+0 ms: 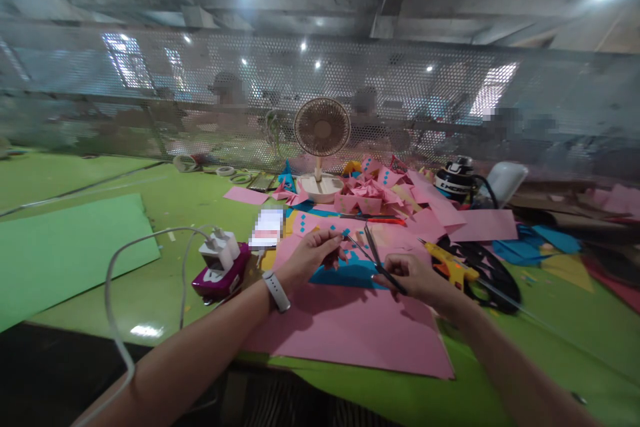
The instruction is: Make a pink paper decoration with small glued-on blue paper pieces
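My right hand [407, 275] is wrapped round a pair of dark-handled scissors [379, 265], whose thin blades stand apart in a V pointing up and left. One blade tip reaches close to the fingers of my left hand [320, 250]. Those fingers are pinched together on a small blue paper piece [345, 232], mostly hidden by them. Beneath both hands lie a blue paper strip [367, 276] and a large pink sheet [360, 333]. Behind them, another pink sheet bears small blue diamonds [303, 221].
A yellow glue gun [453, 265] rests on a black round holder right of my hand. Left are a phone [267, 228], chargers on a purple power block [220, 283] and a trailing white cable [107, 287]. A fan [323, 127] and piled pink cut paper [373, 190] stand behind.
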Demonstrator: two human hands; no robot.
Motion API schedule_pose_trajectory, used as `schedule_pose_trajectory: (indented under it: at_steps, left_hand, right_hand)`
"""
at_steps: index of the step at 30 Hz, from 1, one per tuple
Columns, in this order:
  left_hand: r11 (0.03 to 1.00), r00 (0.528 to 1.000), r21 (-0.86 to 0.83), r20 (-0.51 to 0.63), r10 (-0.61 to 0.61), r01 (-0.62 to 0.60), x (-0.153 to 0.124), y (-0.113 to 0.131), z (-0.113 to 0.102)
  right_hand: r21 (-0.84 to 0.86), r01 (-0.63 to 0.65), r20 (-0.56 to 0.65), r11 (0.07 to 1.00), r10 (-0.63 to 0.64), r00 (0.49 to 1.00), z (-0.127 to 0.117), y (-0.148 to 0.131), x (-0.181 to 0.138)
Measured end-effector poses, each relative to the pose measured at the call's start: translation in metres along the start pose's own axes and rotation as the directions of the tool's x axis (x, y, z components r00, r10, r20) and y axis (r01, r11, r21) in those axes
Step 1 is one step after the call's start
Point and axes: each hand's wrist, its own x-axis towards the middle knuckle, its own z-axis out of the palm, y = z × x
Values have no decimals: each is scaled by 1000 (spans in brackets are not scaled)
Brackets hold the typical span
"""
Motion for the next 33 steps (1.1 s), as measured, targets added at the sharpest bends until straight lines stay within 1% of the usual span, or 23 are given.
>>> schedule_pose_trajectory:
  at_steps: [5, 11, 19, 23, 33]
  left_hand:
    - [1000, 1000, -8, -2, 0, 0, 0, 1, 0]
    - [1000, 1000, 6, -6, 5, -5, 1, -2, -1]
    - [997, 1000, 77, -23, -5, 7, 1, -2, -3]
    - [995, 999, 92, -48, -24, 29, 0, 2, -1]
    - [990, 998, 137, -62, -10, 19, -2, 6, 2]
  right_hand:
    - [-38, 25, -7, 999, -25, 1000, -1, 2, 2]
    - [-37, 18, -9, 999, -18, 1000, -2, 3, 3]
    - [-20, 55, -82, 998, -57, 995, -1, -1, 1]
    - [-20, 59, -80, 998, -60, 995, -1, 0, 1]
    - [-28, 61, -68, 998, -62, 996, -2, 3, 4]
